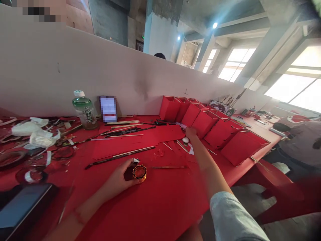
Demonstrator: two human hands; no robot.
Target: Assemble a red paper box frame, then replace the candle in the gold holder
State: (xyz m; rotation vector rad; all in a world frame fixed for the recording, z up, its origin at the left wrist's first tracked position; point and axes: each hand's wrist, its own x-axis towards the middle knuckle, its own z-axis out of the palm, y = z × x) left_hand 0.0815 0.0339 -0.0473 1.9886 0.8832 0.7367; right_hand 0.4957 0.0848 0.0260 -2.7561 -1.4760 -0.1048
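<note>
My left hand (116,180) rests on the red table covering and grips a small dark piece with a scalloped gold ring (139,172) at its edge. A scrap of white shows at my fingertips. My right hand (191,133) reaches far forward, its fingers curled against the corner of a red paper box (204,124). A small white oval object (185,140) lies just below that hand. What the right fingers hold, if anything, is hidden.
Several red paper boxes (240,147) stand in a row along the table. Thin sticks and dark rods (120,157) lie on red paper sheets. A green-capped bottle (85,110), white plastic bags (32,132) and a dark tablet (25,209) sit on the left. A seated person (301,144) is at the right.
</note>
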